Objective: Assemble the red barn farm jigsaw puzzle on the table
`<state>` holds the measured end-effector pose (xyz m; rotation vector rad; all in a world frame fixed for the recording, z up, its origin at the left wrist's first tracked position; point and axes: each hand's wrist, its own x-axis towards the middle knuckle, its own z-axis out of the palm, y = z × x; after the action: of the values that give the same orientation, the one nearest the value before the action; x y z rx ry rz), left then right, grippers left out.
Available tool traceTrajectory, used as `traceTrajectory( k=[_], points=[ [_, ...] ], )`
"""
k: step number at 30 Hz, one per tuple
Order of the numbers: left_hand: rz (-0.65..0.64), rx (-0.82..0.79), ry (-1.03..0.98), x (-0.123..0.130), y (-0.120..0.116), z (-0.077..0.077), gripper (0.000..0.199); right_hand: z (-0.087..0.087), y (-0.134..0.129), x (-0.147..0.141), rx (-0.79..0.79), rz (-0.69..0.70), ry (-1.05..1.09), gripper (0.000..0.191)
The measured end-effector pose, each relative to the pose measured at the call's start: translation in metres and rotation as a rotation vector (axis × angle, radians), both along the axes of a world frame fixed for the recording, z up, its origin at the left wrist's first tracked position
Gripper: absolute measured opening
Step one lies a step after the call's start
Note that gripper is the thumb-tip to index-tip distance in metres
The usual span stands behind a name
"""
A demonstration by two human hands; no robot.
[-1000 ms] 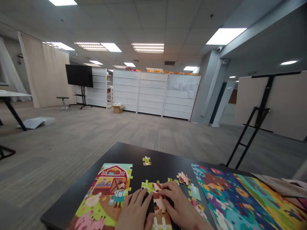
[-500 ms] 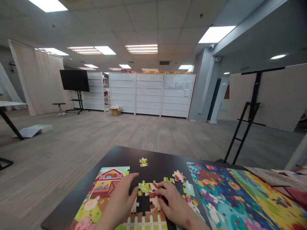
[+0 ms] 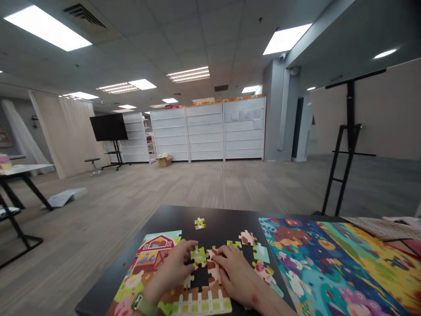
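Note:
A partly assembled farm puzzle (image 3: 199, 303) lies on the dark table, with a dark gap in its middle. My left hand (image 3: 174, 270) is curled at the left edge of a green puzzle piece (image 3: 198, 255), thumb and fingers closed about it. On the right, the bent fingers of my right hand (image 3: 238, 274) press on a brown-and-cream puzzle piece (image 3: 213, 263) beside the green one. A red barn (image 3: 158, 242) shows in the puzzle's left part. Both hands partly cover the puzzle.
One loose green piece (image 3: 199, 224) lies beyond the puzzle. Right of my right hand are a cream-and-brown piece (image 3: 247, 238), a pale piece (image 3: 262, 253) and a pink pig section (image 3: 264, 272). Colourful picture sheets (image 3: 305, 263) cover the table's right side, with fabric (image 3: 378, 230) past them.
My left hand has gone from spread fingers to curled ones at the green piece. The green and brown-and-cream pieces have shifted slightly against each other. The camera view has tilted.

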<state>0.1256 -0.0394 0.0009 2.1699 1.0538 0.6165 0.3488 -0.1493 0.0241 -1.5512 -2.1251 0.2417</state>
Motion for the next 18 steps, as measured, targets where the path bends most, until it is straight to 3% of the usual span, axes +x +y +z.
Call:
traceTrajectory(
  k=[5, 9, 14, 18],
  points=[
    [0.028, -0.036, -0.084, 0.007, 0.01, 0.003, 0.043, 0.001, -0.001, 0.001, 0.011, -0.001, -0.011, 0.032],
    [0.087, -0.02, -0.077, 0.014, 0.021, 0.002, 0.041, 0.0, -0.002, 0.002, 0.015, -0.014, -0.017, 0.028],
    [0.18, 0.084, 0.013, 0.023, 0.033, -0.003, 0.037, -0.002, -0.003, 0.002, 0.014, -0.029, -0.021, 0.024],
    [0.186, 0.176, 0.08, 0.029, 0.036, -0.001, 0.034, -0.003, -0.003, 0.0, 0.033, -0.023, -0.002, 0.024]
  ],
)
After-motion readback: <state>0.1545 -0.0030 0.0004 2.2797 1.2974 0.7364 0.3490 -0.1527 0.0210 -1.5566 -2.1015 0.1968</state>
